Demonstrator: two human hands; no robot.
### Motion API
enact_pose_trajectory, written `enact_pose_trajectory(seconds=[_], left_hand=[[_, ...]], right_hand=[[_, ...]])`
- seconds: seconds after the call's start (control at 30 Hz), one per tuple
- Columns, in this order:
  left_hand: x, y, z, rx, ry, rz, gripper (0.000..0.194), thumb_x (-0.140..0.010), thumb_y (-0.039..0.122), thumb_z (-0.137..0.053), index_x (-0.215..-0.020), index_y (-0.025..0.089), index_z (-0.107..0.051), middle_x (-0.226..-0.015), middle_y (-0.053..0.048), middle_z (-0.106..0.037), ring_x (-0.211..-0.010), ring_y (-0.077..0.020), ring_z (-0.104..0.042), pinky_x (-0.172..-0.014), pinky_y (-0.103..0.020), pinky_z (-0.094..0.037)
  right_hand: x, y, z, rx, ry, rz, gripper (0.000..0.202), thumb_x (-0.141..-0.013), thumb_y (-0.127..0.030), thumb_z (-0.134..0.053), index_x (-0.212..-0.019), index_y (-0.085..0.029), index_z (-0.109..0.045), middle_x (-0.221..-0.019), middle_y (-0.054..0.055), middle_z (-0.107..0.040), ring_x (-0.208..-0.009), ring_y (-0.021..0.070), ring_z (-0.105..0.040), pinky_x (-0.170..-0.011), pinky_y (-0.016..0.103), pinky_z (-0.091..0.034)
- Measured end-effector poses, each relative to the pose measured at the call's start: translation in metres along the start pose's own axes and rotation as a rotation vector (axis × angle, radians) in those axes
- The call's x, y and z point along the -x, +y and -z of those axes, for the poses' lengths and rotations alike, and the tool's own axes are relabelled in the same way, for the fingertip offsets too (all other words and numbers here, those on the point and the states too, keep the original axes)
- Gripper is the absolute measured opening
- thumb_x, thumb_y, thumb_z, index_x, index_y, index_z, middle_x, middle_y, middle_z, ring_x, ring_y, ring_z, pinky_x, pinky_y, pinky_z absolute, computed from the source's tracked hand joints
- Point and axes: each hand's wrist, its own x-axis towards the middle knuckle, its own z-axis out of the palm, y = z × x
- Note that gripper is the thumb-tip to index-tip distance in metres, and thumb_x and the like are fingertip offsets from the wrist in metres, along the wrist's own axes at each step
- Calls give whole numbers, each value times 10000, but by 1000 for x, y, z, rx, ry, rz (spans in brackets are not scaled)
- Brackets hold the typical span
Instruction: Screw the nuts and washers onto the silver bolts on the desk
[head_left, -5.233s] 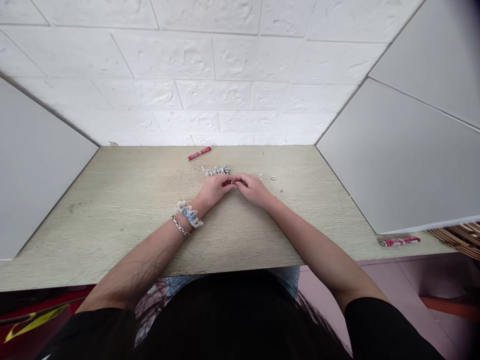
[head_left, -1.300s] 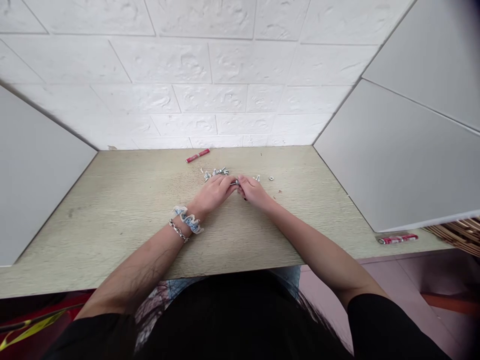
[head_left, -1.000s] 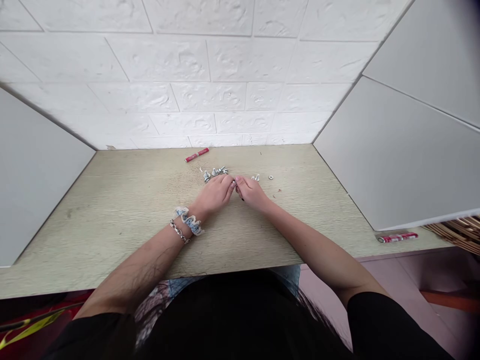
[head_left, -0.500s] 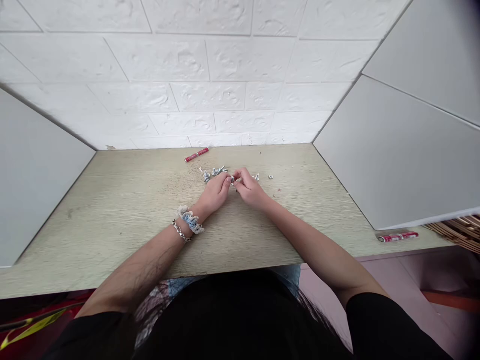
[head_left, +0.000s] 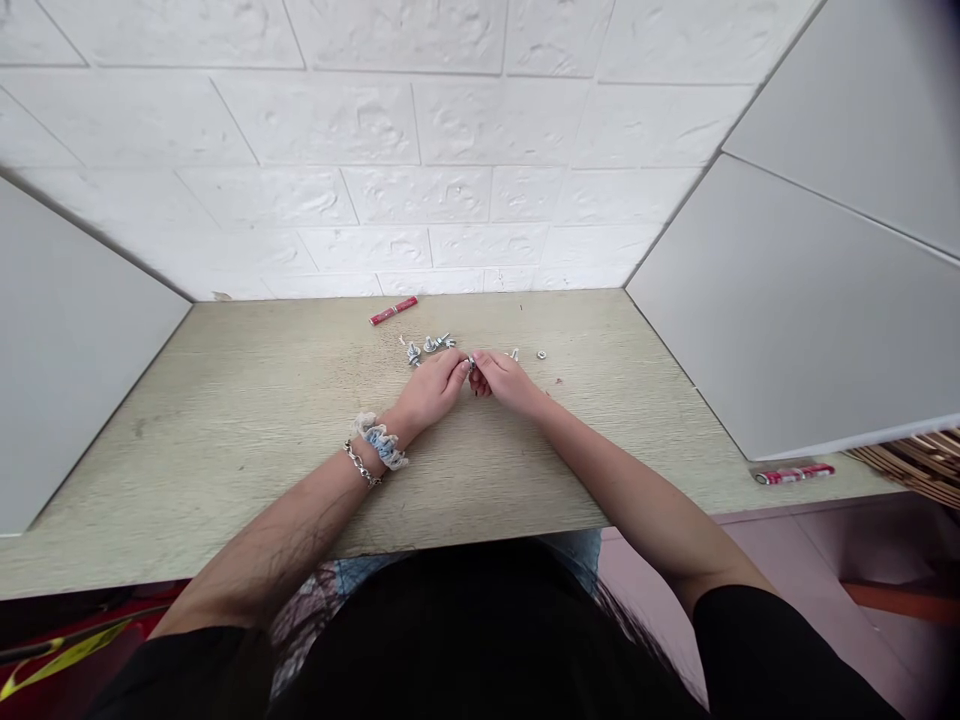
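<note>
Fastener of metal, partly hidden: I am watching the left hand and right hand clamping it between their fingertips; bolts are resting just beyond the left hand.

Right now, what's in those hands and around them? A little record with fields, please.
Left hand: pinches a metal part
Right hand: pinches it too
Part's shape: mostly hidden
Bolts: clustered just beyond the left hand
Nut: right of the right hand
Red tubes: one near the wall, the other by the basket
Worn on the left: scrunchie, chain
</note>
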Motion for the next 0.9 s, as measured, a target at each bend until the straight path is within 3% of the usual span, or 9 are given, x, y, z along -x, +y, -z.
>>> enact_pose_trajectory(seconds=[0.13,0.27,0.6,0.9], left_hand=[[-1,-1,0,-28,-35,-13,300,-981,360,-325,-823,205,-528,-807,-39,-615,-804,-191,-583,-767,-324,-461],[-2,-3,-2,-38,-41,8,264,-977,333,-363,-878,198,-567,-846,-42,-642,-829,-194,-602,-775,-319,-468],[-4,-6,-4,123,23,91,218,-929,341,-488,-932,188,-644,-843,-20,-677,-762,-159,-585,-741,-288,-471],[-7,-4,-2,595,12,236,358,-865,523,-542,-831,175,-616,-741,-13,-603,-681,-128,-544,-628,-260,-479]], right_hand=[[-1,2,3,17,4,-14,383,-929,-461,-417,-672,-188,-494,-618,-14,-525,-540,89,-485,-550,242,-407],[2,-1,7,141,43,69,317,-921,-397,-408,-680,-199,-468,-623,-32,-517,-570,93,-486,-593,253,-394],[9,-9,7,201,133,124,229,-845,-436,-521,-815,-211,-493,-693,-46,-533,-651,109,-480,-635,266,-370],[10,-10,4,117,107,295,154,-845,-343,-500,-906,-207,-534,-783,-7,-599,-718,122,-552,-698,284,-430]])
